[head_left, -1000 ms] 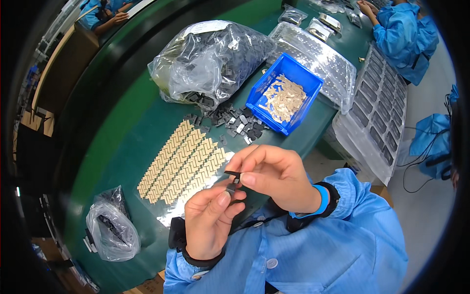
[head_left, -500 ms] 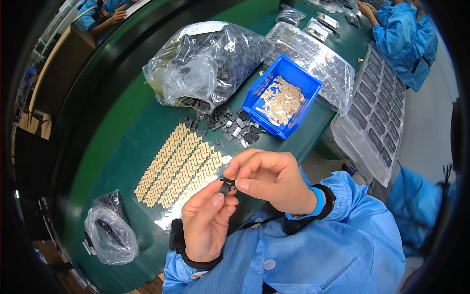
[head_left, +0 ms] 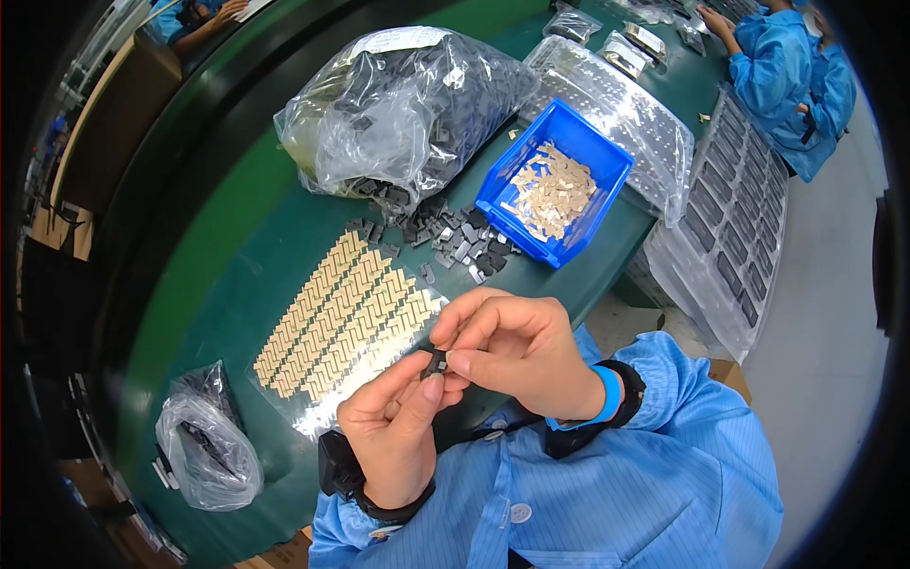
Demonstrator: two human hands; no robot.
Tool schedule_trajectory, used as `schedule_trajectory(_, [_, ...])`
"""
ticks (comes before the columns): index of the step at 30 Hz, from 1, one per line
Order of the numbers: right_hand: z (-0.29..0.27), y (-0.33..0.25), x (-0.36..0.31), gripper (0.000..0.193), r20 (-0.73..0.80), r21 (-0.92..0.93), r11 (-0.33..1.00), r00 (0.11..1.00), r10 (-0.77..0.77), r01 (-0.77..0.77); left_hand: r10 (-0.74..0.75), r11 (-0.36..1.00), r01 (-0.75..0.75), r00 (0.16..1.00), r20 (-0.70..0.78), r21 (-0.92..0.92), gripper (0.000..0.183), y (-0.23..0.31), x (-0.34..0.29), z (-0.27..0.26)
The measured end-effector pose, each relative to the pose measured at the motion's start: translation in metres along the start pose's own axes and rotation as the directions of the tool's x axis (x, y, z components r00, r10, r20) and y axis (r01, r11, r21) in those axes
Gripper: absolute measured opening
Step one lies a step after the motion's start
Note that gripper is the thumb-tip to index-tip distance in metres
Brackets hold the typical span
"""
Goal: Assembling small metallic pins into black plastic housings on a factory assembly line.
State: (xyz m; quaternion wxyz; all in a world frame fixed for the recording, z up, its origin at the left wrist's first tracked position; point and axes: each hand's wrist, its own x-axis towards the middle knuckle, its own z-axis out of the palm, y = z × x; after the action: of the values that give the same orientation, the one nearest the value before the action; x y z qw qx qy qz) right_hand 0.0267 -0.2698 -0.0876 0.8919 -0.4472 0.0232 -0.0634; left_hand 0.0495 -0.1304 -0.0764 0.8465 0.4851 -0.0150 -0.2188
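Observation:
Between the fingertips of both hands is a small black plastic part (head_left: 435,364). My left hand (head_left: 393,417) pinches it from below and the left, thumb and forefinger closed on it. My right hand (head_left: 517,346) has thumb and fingers pressed against its upper right side; whether these fingers hold a separate small piece is too small to tell. Just left of the hands lies a clear sheet of tan die-cut stickers (head_left: 341,322) in slanted rows. Beyond it is a loose pile of small black and grey plastic parts (head_left: 460,237).
A large clear bag of black parts (head_left: 398,114) stands behind the pile. Right of it is a blue bin (head_left: 493,194) holding tan scraps. A small open plastic bag (head_left: 204,455) lies at left. Trays of dark parts (head_left: 730,218) stand at right; co-workers in blue (head_left: 782,66) are beyond.
My right fingers have come down closer onto the black part, and a thin dark edge that stood out above it no longer shows. The view has shifted slightly.

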Motion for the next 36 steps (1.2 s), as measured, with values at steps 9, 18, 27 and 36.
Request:
schedule_trajectory(9, [0.0001, 0.0012, 0.0014, 0.005, -0.007, -0.102, 0.993, 0.998, -0.068, 0.067, -0.021, 0.999, 0.02, 1.0, -0.021, -0.037, 0.026, -0.0021, 0.002, -0.0005])
schedule_trajectory(18, [-0.0016, 0.0042, 0.0033, 0.006, 0.008, -0.167, 0.977, 0.991, -0.135, 0.134, -0.032, 0.998, 0.03, 0.999, -0.033, -0.059, 0.025, -0.002, 0.0035, 0.0011])
schedule_trajectory(27, [-0.0005, 0.004, 0.0045, 0.007, 0.016, -0.204, 0.96, 0.981, -0.191, 0.19, -0.038, 0.997, 0.035, 0.998, -0.039, -0.068, 0.025, 0.0002, 0.0051, 0.0038])
schedule_trajectory(36, [0.0035, 0.0048, 0.0033, 0.007, -0.017, -0.317, 0.91, 0.958, -0.288, 0.268, -0.021, 0.999, 0.02, 0.999, -0.024, -0.036, 0.023, 0.0015, 0.0033, 0.0057])
